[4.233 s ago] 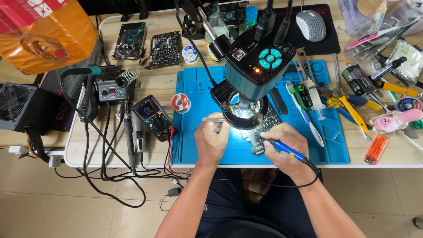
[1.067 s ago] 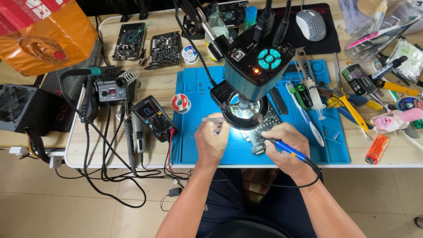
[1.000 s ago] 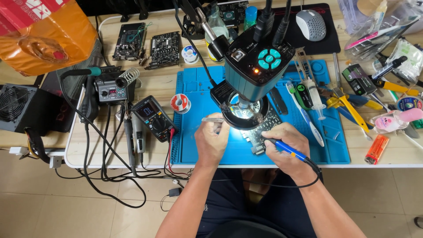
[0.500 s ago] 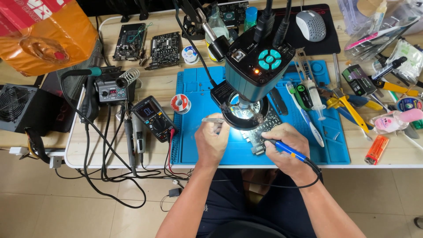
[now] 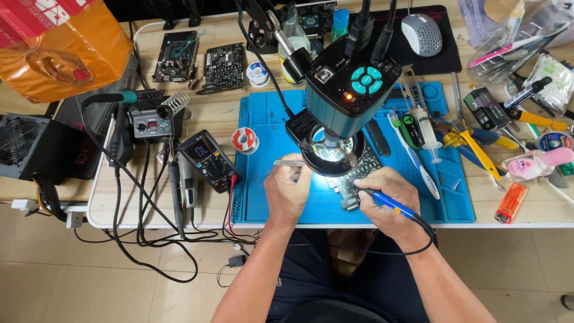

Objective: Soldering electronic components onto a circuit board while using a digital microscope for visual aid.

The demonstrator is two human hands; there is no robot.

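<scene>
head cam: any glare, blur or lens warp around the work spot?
Head view: the ring light under the microscope blows out the circuit board beneath it; both the left hand and right hand look sharp; the table edge bows slightly from wide-angle distortion.

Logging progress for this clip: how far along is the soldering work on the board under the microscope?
Set up: the circuit board lies on the blue mat under the lit microscope. In hand: the right hand holds the blue soldering iron towards the board, and the left hand holds tweezers near the lens. Left: whether any joint is finished cannot be seen; the board is mostly hidden.
</scene>
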